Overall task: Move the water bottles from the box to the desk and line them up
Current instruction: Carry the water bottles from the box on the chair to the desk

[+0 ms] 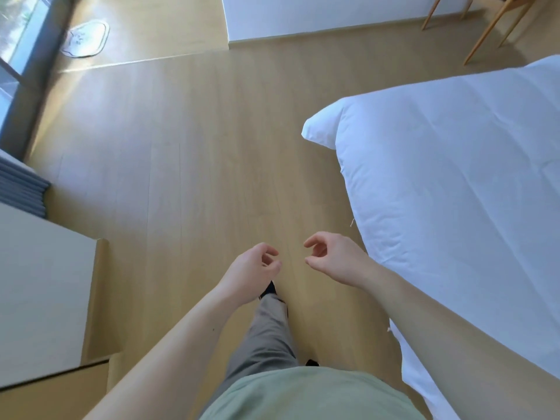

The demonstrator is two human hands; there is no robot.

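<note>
Water bottles do not show anywhere in my view, nor does the box that holds them, so I cannot say where they lie relative to either hand. Both my hands hang in front of me over the pale wooden plank floor (194, 165), holding nothing. My left hand (253, 269) has its fingers loosely curled inward, thumb near the fingertips, with only air between them. My right hand (328, 257) sits just beside it, a small gap apart, its fingers also loosely bent and its thumb and forefinger forming an open ring around nothing. Both bare forearms reach forward from the lower edge of the view. Below the hands I see my grey-beige trouser leg (266, 334) stepping forward, a dark shoe (269, 290) at its end just under my left hand, and my light green shirt (306, 395) at the bottom. To my right lies a bed with a white quilt (454, 183), its corner drooping toward the floor. To my left stands a pale cream flat-topped cabinet (39, 292), and beyond it grey pleated fabric (21, 189) by a dark-framed window (33, 71). A white cat-shaped mat (86, 39) lies on the floor far ahead at left, and light wooden chair legs (491, 28) show at top right.
</note>
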